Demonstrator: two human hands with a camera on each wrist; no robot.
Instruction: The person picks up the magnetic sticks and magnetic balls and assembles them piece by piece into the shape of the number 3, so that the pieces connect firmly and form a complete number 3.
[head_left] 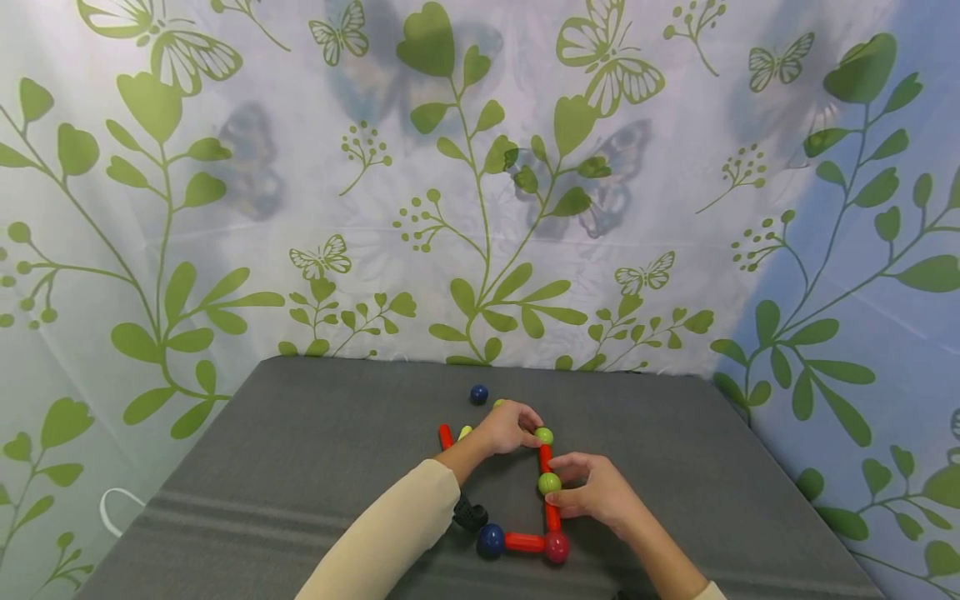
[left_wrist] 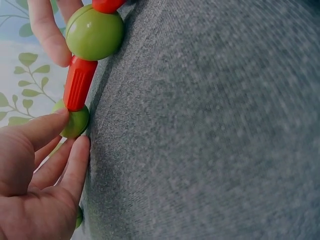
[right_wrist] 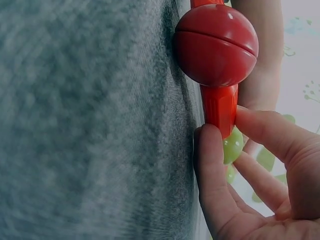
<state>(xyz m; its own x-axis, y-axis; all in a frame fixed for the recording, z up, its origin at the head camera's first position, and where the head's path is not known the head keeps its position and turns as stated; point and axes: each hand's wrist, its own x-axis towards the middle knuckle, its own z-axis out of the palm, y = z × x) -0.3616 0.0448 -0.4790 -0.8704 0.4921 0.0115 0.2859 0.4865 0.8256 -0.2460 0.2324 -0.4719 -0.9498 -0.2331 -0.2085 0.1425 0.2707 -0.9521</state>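
In the head view, a joined row of toy balls and rods lies on the grey cloth. My left hand (head_left: pixel 512 427) pinches the far green ball (head_left: pixel 543 436) between thumb and fingertips. A ridged red rod (left_wrist: pixel 80 84) runs from that ball to the middle green ball (head_left: pixel 549 484). Beside the middle ball is my right hand (head_left: pixel 596 493). Its thumb and a finger pinch the nearer red rod (right_wrist: pixel 220 109), between the middle green ball and a red ball (right_wrist: pixel 216 45). Another red rod (head_left: pixel 523 542) joins the red ball to a dark blue ball (head_left: pixel 491 541).
A smaller dark blue ball (head_left: pixel 479 394) lies farther back on the grey-covered table (head_left: pixel 337 417). Left of my left forearm are a red rod (head_left: pixel 446 435) and a black part (head_left: pixel 470 515). A patterned curtain (head_left: pixel 480 208) hangs behind.
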